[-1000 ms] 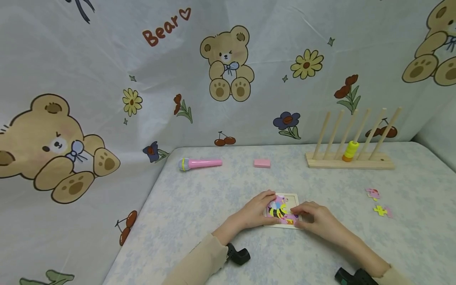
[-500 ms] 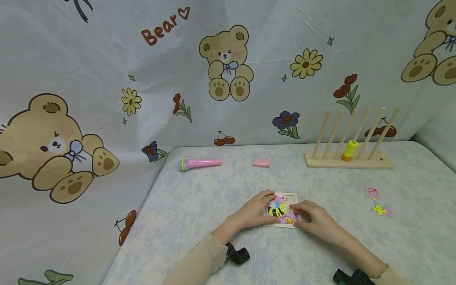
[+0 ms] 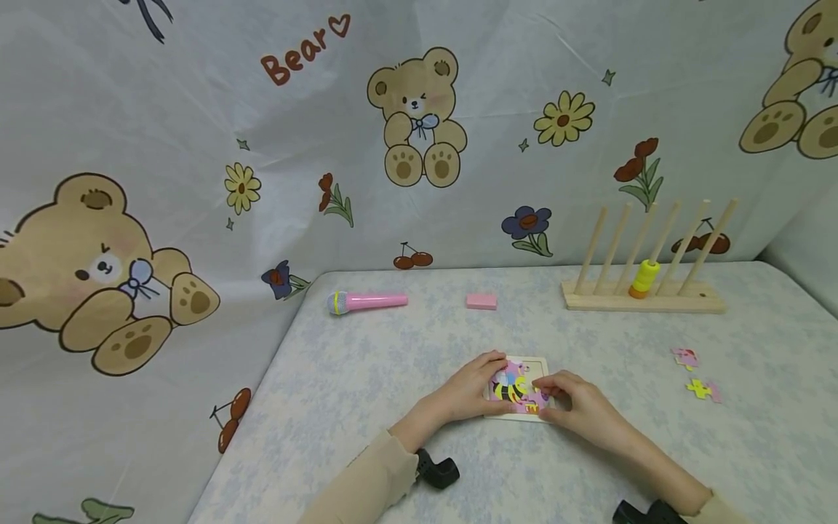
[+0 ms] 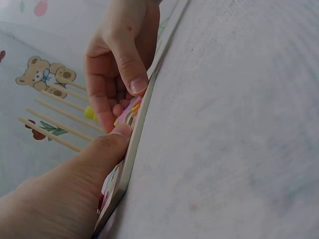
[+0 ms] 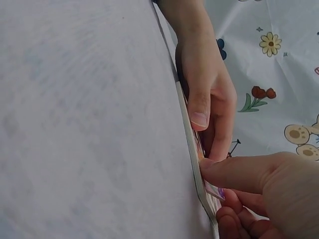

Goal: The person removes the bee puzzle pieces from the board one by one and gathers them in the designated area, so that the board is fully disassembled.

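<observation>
A small wooden jigsaw board (image 3: 540,364) with a bee picture lies flat on the table in the head view. My left hand (image 3: 461,391) grips its left side, thumb along the near edge and fingers at the far edge. At the lower right of the board, my right hand (image 3: 585,409) pinches a pink and purple puzzle piece (image 5: 215,191) between thumb and fingers. In the right wrist view this piece is tilted, its edge raised above the frame. Bare wood shows in the board's upper right part. The fingers partly hide the picture.
Two loose puzzle pieces, one pink (image 3: 686,356) and one yellow and pink (image 3: 700,388), lie to the right. Behind stand a wooden peg rack (image 3: 644,302) with yellow and orange beads, a pink block (image 3: 481,301) and a pink toy microphone (image 3: 373,301).
The right fingers shift slightly at the board's lower right, and the piece there moves a little with them. The left hand keeps its grip on the board.
</observation>
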Action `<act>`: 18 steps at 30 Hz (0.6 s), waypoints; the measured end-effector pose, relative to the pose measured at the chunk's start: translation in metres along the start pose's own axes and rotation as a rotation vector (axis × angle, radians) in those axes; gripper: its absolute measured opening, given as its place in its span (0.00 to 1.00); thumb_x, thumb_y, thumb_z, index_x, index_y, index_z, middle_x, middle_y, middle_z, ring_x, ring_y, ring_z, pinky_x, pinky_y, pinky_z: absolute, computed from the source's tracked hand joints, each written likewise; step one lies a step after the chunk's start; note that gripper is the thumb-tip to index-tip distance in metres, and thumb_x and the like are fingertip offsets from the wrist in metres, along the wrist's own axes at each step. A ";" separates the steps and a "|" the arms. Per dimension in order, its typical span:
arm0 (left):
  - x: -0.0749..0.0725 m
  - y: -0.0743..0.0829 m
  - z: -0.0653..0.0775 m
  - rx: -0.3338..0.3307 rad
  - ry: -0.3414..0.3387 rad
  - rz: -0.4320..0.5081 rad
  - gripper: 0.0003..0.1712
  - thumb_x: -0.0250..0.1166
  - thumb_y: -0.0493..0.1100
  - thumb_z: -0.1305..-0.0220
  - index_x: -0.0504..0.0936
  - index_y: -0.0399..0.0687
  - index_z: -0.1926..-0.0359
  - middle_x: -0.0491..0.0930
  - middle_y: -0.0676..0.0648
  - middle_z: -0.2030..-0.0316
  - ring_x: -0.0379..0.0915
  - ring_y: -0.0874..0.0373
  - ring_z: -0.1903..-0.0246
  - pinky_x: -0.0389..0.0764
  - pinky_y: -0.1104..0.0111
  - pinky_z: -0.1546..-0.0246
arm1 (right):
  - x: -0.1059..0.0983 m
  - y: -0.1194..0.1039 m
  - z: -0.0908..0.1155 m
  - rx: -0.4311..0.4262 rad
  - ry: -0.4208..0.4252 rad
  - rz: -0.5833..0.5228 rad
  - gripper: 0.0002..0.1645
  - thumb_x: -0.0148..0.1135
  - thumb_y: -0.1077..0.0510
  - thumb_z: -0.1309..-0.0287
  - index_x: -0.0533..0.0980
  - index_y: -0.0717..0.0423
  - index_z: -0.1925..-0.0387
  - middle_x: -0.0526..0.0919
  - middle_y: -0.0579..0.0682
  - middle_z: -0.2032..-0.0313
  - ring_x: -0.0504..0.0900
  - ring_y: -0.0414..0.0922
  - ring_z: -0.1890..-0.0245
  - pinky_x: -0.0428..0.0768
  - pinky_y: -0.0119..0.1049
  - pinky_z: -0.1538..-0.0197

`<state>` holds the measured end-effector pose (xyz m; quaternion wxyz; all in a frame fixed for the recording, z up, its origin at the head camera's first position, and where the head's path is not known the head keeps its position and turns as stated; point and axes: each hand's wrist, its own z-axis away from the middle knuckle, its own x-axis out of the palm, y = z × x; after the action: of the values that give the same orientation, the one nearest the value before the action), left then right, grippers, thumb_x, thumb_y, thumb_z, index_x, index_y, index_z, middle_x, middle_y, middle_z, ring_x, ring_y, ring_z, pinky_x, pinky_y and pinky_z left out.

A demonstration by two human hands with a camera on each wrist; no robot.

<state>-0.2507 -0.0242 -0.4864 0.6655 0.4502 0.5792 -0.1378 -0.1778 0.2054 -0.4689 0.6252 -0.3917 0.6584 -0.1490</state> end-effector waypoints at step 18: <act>0.000 0.000 -0.001 0.011 0.006 -0.011 0.46 0.63 0.63 0.41 0.61 0.41 0.31 0.57 0.47 0.32 0.50 0.60 0.33 0.55 0.69 0.36 | -0.002 -0.006 0.002 -0.143 0.006 0.076 0.25 0.72 0.66 0.54 0.77 0.62 0.51 0.74 0.44 0.62 0.72 0.38 0.66 0.75 0.32 0.64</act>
<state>-0.2509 -0.0235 -0.4864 0.6605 0.4511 0.5829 -0.1431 -0.1746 0.2037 -0.4638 0.5989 -0.4094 0.6837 -0.0789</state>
